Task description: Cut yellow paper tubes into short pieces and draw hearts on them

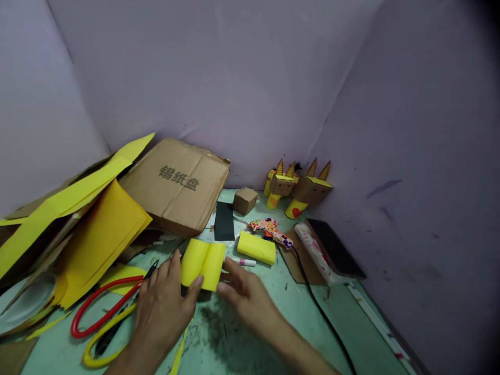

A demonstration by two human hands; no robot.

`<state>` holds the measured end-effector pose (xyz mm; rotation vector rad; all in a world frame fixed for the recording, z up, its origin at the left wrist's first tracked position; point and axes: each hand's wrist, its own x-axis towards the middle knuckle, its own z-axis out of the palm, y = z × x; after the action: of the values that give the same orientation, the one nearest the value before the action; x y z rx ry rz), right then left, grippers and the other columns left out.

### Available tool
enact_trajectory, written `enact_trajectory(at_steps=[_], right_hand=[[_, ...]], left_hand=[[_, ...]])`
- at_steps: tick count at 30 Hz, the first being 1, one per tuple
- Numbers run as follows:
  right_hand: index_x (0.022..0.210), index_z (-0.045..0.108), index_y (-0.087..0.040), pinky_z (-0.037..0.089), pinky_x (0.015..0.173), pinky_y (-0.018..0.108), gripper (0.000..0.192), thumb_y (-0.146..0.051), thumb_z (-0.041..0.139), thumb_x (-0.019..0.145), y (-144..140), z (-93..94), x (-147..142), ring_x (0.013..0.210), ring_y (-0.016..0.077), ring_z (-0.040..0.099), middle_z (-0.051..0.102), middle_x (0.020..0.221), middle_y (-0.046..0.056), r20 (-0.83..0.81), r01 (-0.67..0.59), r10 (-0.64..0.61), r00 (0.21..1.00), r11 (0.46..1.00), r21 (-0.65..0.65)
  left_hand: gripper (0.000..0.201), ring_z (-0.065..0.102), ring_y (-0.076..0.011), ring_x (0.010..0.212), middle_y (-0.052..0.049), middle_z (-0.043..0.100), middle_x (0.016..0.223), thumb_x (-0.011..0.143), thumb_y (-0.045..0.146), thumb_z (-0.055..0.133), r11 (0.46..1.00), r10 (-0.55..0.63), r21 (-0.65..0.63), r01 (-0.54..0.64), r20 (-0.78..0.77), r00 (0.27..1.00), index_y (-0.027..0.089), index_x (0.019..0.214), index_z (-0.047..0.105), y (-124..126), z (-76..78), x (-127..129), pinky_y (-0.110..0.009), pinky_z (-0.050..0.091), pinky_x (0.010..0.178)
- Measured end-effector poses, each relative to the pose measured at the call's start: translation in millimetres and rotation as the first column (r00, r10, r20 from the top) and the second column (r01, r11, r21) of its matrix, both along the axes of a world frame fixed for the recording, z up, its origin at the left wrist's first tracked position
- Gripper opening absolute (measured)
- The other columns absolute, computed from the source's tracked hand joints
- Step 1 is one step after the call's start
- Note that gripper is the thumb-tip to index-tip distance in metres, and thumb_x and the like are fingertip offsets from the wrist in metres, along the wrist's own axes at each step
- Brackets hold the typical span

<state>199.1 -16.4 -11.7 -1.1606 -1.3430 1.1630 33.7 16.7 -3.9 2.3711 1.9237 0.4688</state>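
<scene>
A small piece of yellow paper (213, 263), with a crease down its middle, stands at the front of the table between my hands. My left hand (164, 297) grips its left side, fingers along the edge and thumb at the bottom. At its right edge my right hand (244, 291) holds it with bent fingertips and thumb. Behind the right fingers lies a white marker (244, 262). A rolled yellow paper piece (257, 248) rests just beyond. Close to my left wrist are scissors (105, 307) with red and yellow handles, beside a black pen-like tool (150, 269).
Cardboard (175, 182) and yellow sheets (101, 245) pile up at left. A patterned glue gun (271, 229) trails a black cord (316, 307). Behind stand a small cardboard box (245, 201), a dark strip (224, 221) and horned paper figures (310, 190). A phone (334, 247) lies at right.
</scene>
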Motion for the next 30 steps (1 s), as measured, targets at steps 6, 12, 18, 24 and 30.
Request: enact_trajectory(at_steps=[6,12,18,24,30], right_hand=[[0.112,0.063,-0.015,0.040,0.093,0.048,0.045,-0.014,0.069,0.067,25,25.2,75,0.108,0.0352,0.055,0.064,0.114,0.017,0.764,0.250,-0.260,0.590,0.959,0.134],[0.103,0.066,-0.014,0.041,0.084,0.043,0.041,-0.015,0.071,0.063,42,23.7,77,0.100,0.0361,0.055,0.068,0.099,0.017,0.912,0.194,-0.175,0.372,0.975,0.108],[0.101,0.066,-0.010,0.041,0.083,0.042,0.046,-0.002,0.062,0.056,42,27.8,76,0.098,0.0356,0.055,0.067,0.100,0.020,0.952,0.134,-0.128,0.279,0.987,0.093],[0.121,0.056,-0.016,0.041,0.092,0.042,0.057,-0.013,0.063,0.065,11,43.3,90,0.106,0.0294,0.054,0.059,0.117,0.014,0.884,0.127,-0.241,0.400,0.970,0.207],[0.117,0.063,-0.024,0.040,0.098,0.043,0.050,-0.029,0.077,0.069,-49,38.0,62,0.111,0.0291,0.054,0.060,0.118,0.009,0.178,-0.084,0.057,0.982,0.986,0.145]], left_hand=[[0.063,0.049,-0.0367,0.116,-0.024,0.053,0.129,0.090,0.044,0.029,0.998,-0.047,0.047,0.049,-0.040,0.998,0.000,0.134,0.040,-3,-13.1,1,-0.049,0.039,0.092],[0.062,0.050,-0.0373,0.113,-0.024,0.052,0.127,0.090,0.044,0.030,0.989,-0.039,0.143,0.036,0.014,0.999,0.002,0.134,0.038,-5,-16.0,0,-0.050,0.040,0.089],[0.053,0.050,-0.0380,0.112,-0.024,0.052,0.125,0.090,0.038,0.036,0.970,-0.065,0.240,0.044,0.079,0.995,0.005,0.132,0.040,-6,-10.6,-1,-0.052,0.042,0.085],[0.043,0.048,-0.0299,0.117,-0.015,0.052,0.124,0.086,0.023,0.050,0.866,-0.359,0.469,0.172,0.345,0.867,0.020,0.128,0.041,-18,-0.9,-2,-0.046,0.039,0.098],[0.084,0.052,-0.0301,0.116,-0.010,0.049,0.135,0.065,0.027,0.074,0.852,-0.316,-0.011,0.523,0.786,0.531,0.029,0.138,0.032,-52,6.4,12,-0.042,0.045,0.096]])
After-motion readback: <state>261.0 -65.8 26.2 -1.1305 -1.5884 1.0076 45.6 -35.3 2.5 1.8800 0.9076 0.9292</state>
